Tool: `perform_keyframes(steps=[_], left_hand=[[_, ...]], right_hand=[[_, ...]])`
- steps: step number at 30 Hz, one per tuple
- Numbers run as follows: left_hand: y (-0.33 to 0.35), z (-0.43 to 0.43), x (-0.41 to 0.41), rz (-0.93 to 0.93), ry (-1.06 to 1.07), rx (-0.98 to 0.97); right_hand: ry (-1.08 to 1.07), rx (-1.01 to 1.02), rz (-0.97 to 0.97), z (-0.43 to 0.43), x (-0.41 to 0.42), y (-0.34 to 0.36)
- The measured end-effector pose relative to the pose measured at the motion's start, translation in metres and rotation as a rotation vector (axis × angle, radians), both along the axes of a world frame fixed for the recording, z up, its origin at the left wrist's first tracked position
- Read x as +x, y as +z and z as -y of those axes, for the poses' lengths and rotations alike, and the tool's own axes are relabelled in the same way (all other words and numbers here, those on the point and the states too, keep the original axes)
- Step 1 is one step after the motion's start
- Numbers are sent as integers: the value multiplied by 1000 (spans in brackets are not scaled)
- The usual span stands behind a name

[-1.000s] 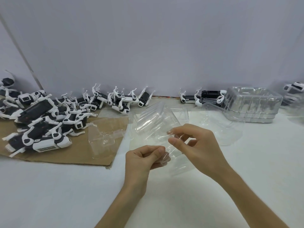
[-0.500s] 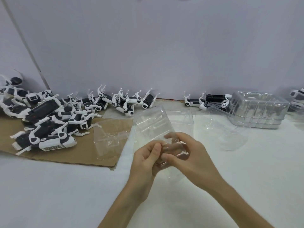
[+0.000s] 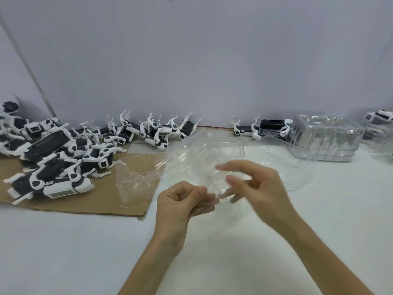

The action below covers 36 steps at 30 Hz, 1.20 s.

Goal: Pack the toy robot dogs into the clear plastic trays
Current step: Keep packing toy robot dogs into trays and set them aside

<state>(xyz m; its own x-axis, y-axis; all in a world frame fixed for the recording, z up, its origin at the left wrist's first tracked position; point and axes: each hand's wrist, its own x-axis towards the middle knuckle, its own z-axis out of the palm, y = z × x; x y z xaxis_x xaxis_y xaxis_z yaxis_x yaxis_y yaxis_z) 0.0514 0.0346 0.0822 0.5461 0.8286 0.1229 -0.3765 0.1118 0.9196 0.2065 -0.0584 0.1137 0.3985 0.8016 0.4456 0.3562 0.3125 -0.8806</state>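
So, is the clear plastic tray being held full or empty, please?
Empty: the clear plastic tray, pinched by the left hand, shows white table straight through it.

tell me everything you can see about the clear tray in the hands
The clear tray is thin, see-through moulded plastic with ridged pockets and a flat rim, and looks empty. It is held above the white table, tilted, its far end higher. The left hand pinches its near edge with curled fingers; the right hand is at its right side, blurred, so its grip is unclear.
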Motion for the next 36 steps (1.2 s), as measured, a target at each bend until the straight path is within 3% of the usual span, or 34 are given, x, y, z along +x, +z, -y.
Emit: perform_keyframes(steps=[3,5,10,13,16,18,20,22,24,26,28,31,33,36], left_hand=[[7,-9,-11,59,-51,-18],[11,-13,-19,78,-57,-58],[7,14,-30,174,-181,-248],[-16,41,-33,4,-26,-408],[-30,60,-46,-119,20,-623],[-21,63,-59,-186,-147,-759],[-11,60,-73,-183,-394,-835],[-9,56,-80,-193,-590,-783],[-3,57,-81,-301,-829,-513],[6,51,-79,-315,-871,-292],[26,39,-71,-306,-785,-37],[62,11,-45,-416,-366,428],[72,-8,-26,-426,-276,430],[76,-31,-4,-342,-282,111]], right_hand=[[-201,190,-11,18,29,25],[-241,206,89,40,52,40],[-345,-3,571,91,71,33],[-353,-182,714,110,66,11],[-248,-494,767,123,75,-17],[-230,-687,796,124,82,-22],[-253,-682,883,119,86,-12],[-291,-517,824,105,82,7],[-322,-298,700,75,76,25],[-285,-237,648,27,74,32],[-208,-366,684,-29,74,31],[-135,-660,899,-106,78,15],[-104,-804,1058,-138,82,0],[-203,-711,1031,-157,89,3]])
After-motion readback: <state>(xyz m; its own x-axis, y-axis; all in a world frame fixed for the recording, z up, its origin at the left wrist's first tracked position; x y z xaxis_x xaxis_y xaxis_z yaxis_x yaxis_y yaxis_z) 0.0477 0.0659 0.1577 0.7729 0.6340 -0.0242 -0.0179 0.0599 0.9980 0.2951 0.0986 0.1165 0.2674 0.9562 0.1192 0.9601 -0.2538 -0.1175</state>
